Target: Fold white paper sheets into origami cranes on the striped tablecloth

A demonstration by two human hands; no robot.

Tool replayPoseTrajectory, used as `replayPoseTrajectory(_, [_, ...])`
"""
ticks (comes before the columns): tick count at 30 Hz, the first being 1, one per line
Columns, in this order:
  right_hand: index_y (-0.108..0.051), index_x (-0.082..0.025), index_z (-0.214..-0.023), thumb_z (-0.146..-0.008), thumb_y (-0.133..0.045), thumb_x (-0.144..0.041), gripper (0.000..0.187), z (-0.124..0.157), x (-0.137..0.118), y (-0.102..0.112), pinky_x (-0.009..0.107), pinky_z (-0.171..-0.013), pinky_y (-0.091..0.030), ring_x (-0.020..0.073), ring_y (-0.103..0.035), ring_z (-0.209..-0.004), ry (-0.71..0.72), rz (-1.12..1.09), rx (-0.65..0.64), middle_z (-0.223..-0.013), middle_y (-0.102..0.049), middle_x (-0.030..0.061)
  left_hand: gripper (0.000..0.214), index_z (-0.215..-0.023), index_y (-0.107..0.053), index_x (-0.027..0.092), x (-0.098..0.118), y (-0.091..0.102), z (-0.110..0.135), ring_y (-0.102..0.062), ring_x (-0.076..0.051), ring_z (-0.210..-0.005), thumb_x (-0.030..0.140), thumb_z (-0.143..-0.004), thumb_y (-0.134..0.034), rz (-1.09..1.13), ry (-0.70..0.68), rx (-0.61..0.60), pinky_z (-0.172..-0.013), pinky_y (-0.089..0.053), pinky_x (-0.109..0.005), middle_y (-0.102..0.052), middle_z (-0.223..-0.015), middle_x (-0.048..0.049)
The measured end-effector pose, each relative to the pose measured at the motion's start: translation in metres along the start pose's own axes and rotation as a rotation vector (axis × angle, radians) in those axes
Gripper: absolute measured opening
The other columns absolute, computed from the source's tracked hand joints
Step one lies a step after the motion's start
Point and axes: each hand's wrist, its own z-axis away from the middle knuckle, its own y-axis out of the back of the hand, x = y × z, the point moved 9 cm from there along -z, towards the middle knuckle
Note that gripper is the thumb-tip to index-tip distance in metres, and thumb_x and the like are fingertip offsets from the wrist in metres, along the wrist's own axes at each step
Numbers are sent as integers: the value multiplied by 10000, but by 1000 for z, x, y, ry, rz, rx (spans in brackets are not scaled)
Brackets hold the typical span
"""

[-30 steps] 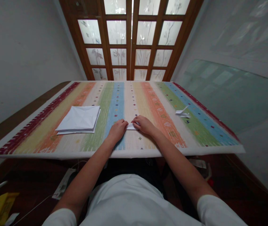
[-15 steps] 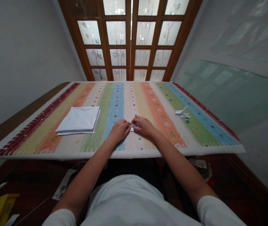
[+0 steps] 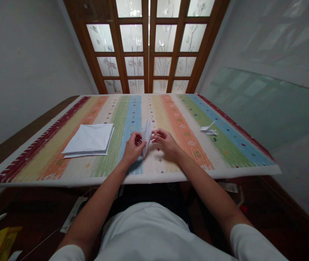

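Observation:
A folded piece of white paper (image 3: 146, 135) stands upright over the middle of the table, its pointed ends up and down. My left hand (image 3: 133, 148) pinches its left side between thumb and fingers. Close by its right edge is my right hand (image 3: 166, 142), fingers bent and a little apart. Whether those fingertips touch the paper I cannot tell. To the left lies a stack of white paper squares (image 3: 89, 139). On the right side of the table rests a folded paper crane (image 3: 209, 129).
A striped cloth (image 3: 111, 170) covers the table, its front edge close to my body. A glass panel (image 3: 265, 105) leans on the right wall. Beyond the table is a wooden door with glass panes (image 3: 163, 36). A power strip (image 3: 74, 214) and a yellow object (image 3: 0, 243) are below at the left.
The folded paper, flat on the table between both hands before, is now lifted and turned upright. My left hand keeps hold of it, while my right hand has loosened and moved slightly right.

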Motion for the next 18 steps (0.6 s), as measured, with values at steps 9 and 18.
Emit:
replayPoseTrajectory(9, [-700, -239, -877, -723, -935, -658, 504, 3, 19, -10, 285, -683, -544, 166, -657, -734, -99, -62, 25, -805, -688, -14, 368, -1152, -494, 240, -1, -16, 8, -741, -166, -869, 313, -899, -750, 168, 23, -129, -755, -587, -273, -733, -1080, -46])
replayPoseTrajectory(18, [-759, -236, -847, -641, -1006, -604, 488, 3, 13, -18, 339, -837, -623, 192, -722, -831, -110, -185, 14, -855, -774, 14, 269, -1008, -560, 218, -2, -14, 6, -637, -152, -747, 460, -994, -676, 100, -1, -117, -657, -507, -257, -653, -862, -2])
